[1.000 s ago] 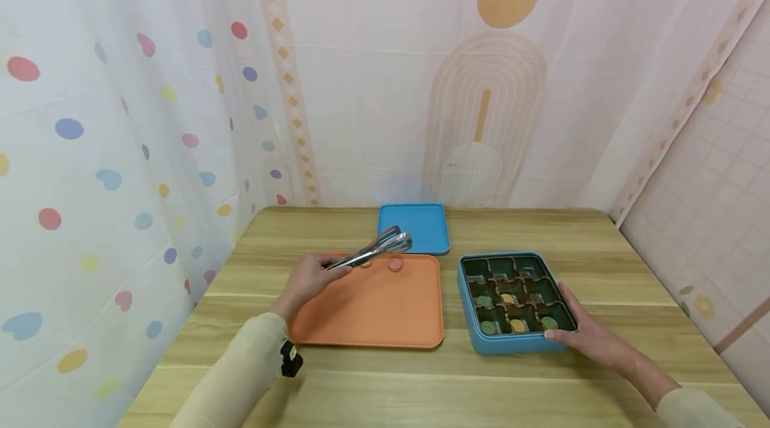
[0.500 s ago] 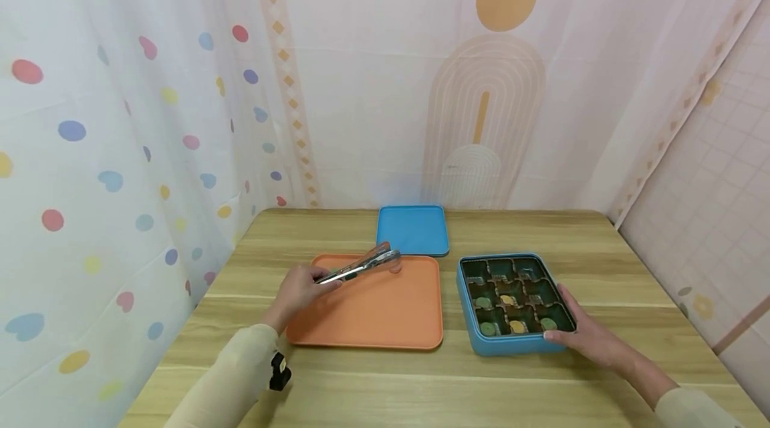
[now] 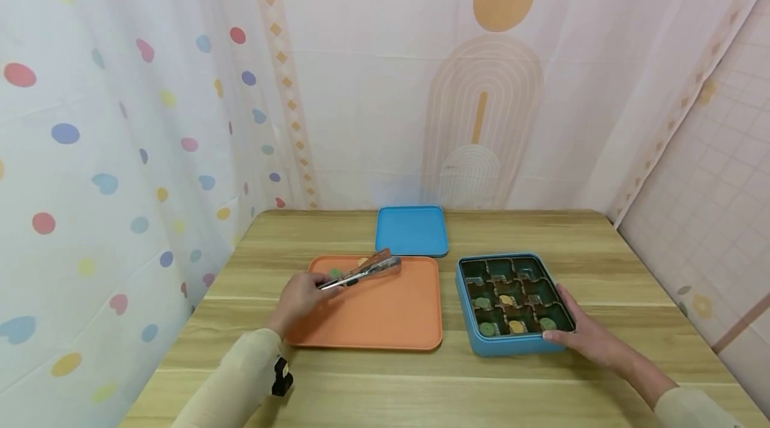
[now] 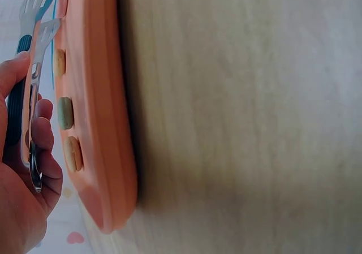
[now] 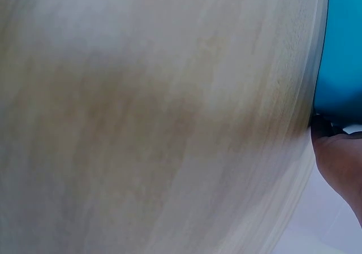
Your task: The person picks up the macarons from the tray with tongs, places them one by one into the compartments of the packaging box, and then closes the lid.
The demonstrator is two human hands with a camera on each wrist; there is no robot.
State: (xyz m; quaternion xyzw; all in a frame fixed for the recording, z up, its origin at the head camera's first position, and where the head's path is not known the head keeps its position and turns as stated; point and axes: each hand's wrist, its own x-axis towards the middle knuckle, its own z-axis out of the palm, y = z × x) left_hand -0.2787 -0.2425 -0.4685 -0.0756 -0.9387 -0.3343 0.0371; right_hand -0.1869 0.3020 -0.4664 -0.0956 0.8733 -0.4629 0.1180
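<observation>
In the head view my left hand (image 3: 299, 299) holds metal tongs (image 3: 361, 273) above the orange tray (image 3: 385, 321), their tips pointing right and apart. The left wrist view shows several macarons along the tray: a green macaron (image 4: 65, 113), a tan macaron (image 4: 73, 154), a yellowish macaron (image 4: 59, 63) and a pink macaron (image 4: 63, 5). Nothing shows between the tong tips. At the right, my right hand (image 3: 592, 341) grips the near right corner of a blue box (image 3: 511, 346), thumb at the front rim. Green and yellow macarons sit in several front and middle compartments of its dark divided insert (image 3: 493, 313).
A blue square lid or tray (image 3: 412, 231) lies at the back, behind the orange tray. A strip of wooden table (image 3: 451, 294) separates tray and box. Patterned curtains (image 3: 373, 80) hang behind the table and at its sides.
My left hand has moved left and lower with the tongs, bringing them down over the orange tray. The right hand and the blue box have stayed in place.
</observation>
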